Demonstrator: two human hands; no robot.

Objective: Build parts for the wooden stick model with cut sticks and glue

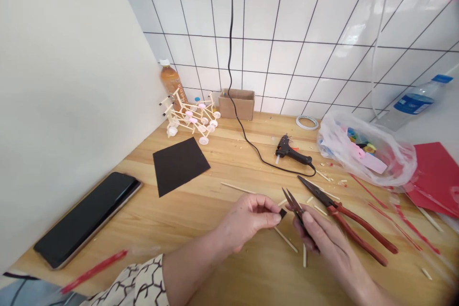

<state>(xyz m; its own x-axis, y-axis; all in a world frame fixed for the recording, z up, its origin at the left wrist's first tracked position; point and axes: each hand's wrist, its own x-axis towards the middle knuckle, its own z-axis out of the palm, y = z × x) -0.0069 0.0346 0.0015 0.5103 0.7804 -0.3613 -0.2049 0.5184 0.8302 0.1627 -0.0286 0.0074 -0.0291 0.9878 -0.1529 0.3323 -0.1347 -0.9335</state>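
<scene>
Near the front middle of the table, my left hand pinches a small black piece between thumb and fingertips. Just to its right, my right hand is wrapped round a pair of scissors. The scissor blades are slightly parted and point up and away, close beside the small black piece. A larger black sheet lies flat at the left of the table. Thin wooden sticks lie beneath and around my hands.
Red-handled pliers lie right of my right hand. Behind are a black glue gun with its cord, a plastic bag, a tape roll, a cardboard box and stick models. A phone lies left.
</scene>
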